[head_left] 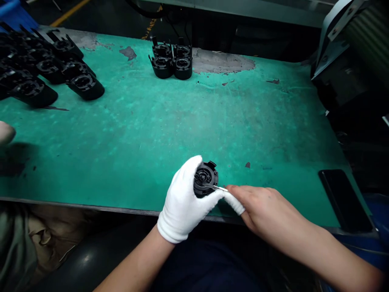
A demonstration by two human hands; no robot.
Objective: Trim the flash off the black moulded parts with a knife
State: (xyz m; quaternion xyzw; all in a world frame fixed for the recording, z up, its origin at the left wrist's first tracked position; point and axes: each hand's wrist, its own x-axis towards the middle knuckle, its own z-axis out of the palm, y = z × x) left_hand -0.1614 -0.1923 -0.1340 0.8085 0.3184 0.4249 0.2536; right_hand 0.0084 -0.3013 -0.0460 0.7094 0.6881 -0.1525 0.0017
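My left hand [184, 198], in a white knitted glove, wraps round a round black plastic part [203, 178] near the front edge of the table. The part's face, with rings and a small centre hole, is turned up, and a tab sticks out at its top. My right hand [255, 202] is bare apart from a white cover on a finger or thumb. It pinches a thin knife-like blade [212, 186], whose tip lies over the lower face of the part. The fingers hide the blade's handle.
The worn green table [136, 121] has peeled patches. Several black cylindrical housings [173, 61] stand at the back middle, and more housings [85, 83] crowd the left. A black phone [345, 198] lies at right. Another person's hand [6, 133] shows at the left edge.
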